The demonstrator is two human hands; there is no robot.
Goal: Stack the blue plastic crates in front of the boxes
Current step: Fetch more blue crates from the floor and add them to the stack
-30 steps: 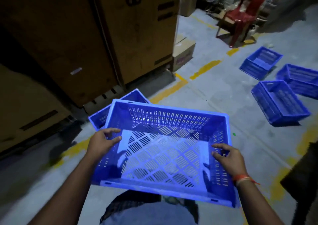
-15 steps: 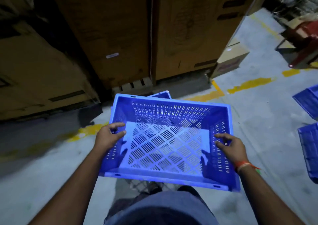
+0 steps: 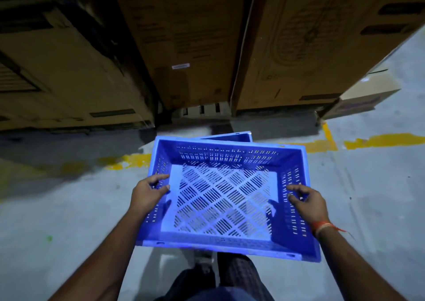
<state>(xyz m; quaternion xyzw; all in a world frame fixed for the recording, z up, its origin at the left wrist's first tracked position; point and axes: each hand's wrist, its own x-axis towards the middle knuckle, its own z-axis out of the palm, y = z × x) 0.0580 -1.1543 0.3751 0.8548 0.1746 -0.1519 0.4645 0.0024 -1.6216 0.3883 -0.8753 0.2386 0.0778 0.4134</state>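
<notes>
Crate (image 3: pixel 226 195) now nearly covers floor crate (image 3: pixel 232 137) beneath.

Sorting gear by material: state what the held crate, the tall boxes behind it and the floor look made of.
Held crate: moulded blue plastic, slightly glossy, with slotted walls and base.
Tall boxes: brown cardboard, matte, with printed marks and a stuck label.
Floor: probably bare concrete, grey and dull, with worn yellow painted lines.

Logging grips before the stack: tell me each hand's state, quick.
Left hand: closed on the crate, left wall.
Right hand: closed on the crate, right wall.
</notes>
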